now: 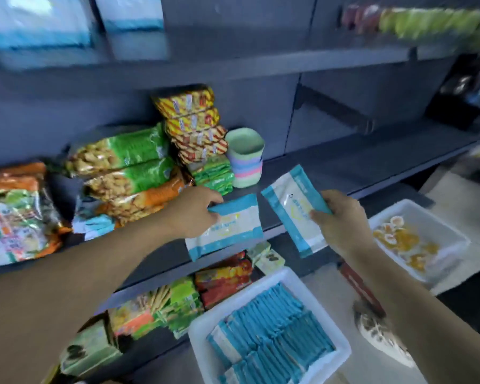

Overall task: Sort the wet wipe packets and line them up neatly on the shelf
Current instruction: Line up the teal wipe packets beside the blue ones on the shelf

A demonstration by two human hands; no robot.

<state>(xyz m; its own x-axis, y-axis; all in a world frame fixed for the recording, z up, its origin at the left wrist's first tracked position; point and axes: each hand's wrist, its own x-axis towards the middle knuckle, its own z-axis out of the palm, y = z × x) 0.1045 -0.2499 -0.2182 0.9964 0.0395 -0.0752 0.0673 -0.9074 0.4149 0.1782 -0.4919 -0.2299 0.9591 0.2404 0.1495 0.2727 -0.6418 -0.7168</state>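
Nearest, below both hands, a white tray [200,336] holds a packed row of blue-edged wet wipe packets [272,328] standing on edge. Above it, the right hand [341,220] pinches one wet wipe packet [294,209] by its right edge, thumb on the face and fingers curled behind, so the packet sticks out to the left of the hand, tilted, over the front lip of the grey shelf [344,164]. Just left of that packet, apart from it by a narrow gap, a second packet [227,225] lies flat at the shelf's front edge; the left hand [191,212] grips its upper left corner, fingers curled over the blue band. To the right of the right hand sits another white tray [438,225] with yellow pieces in it. Beyond the left hand, stacked snack bags [128,167] crowd the shelf, and behind both packets stands a stack of pastel cups [245,159].
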